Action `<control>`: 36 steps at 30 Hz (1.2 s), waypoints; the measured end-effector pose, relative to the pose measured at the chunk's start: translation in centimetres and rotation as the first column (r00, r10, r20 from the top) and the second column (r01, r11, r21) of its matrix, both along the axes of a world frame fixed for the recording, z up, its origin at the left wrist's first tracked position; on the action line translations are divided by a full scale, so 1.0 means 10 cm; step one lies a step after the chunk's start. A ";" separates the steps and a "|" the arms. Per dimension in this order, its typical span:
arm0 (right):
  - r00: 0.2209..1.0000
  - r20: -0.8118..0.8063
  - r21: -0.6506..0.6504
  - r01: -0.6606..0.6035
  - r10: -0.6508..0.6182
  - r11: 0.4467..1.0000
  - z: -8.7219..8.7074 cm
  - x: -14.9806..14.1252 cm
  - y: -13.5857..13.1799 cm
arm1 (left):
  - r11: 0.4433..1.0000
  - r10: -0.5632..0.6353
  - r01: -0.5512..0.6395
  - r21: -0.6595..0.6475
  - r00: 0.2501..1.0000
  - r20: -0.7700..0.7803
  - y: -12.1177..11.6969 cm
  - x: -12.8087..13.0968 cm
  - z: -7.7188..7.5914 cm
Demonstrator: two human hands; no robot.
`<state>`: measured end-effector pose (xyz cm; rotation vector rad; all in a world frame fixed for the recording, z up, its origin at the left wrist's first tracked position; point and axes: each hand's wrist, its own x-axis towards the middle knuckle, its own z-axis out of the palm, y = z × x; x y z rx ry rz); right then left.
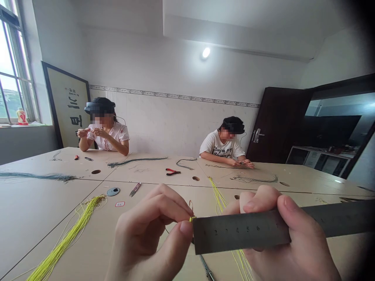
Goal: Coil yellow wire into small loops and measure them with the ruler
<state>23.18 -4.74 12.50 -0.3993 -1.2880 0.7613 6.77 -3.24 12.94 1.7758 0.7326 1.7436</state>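
My left hand (149,234) pinches the end of a thin yellow cord (191,218) between thumb and forefinger, right at the left end of a steel ruler (228,232). My right hand (281,238) grips that ruler, holding it level in front of me with its numbered scale facing me. More yellow cord strands (218,195) hang behind the ruler and run down below it. A small looped bit of cord rises just above my left fingertips.
A bundle of yellow cords (73,230) lies on the beige table (35,210) at left. Snips (134,189), red pliers (172,171), a round disc (113,191) and dark cords lie farther off. Two other people sit at the far side, working with their hands.
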 end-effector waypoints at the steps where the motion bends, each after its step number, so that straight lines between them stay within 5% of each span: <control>1: 1.000 0.001 -0.001 -0.001 0.001 1.000 0.00 0.00 0.00 | 1.000 0.001 -0.001 -0.005 1.000 0.001 0.00 0.00 0.00; 6: 1.000 -0.007 -0.021 -0.005 0.004 1.000 -0.01 0.00 -0.01 | 1.000 -0.023 0.023 -0.019 1.000 -0.002 -0.01 -0.03 -0.01; 13: 1.000 0.005 -0.026 -0.009 0.009 1.000 0.00 0.00 0.00 | 0.971 -0.232 0.236 0.033 0.968 -0.092 -0.01 -0.12 -0.01; 36: 1.000 0.008 -0.036 -0.005 0.006 0.999 -0.01 0.02 -0.03 | 0.968 -0.242 0.248 0.043 0.965 -0.101 -0.01 -0.12 -0.02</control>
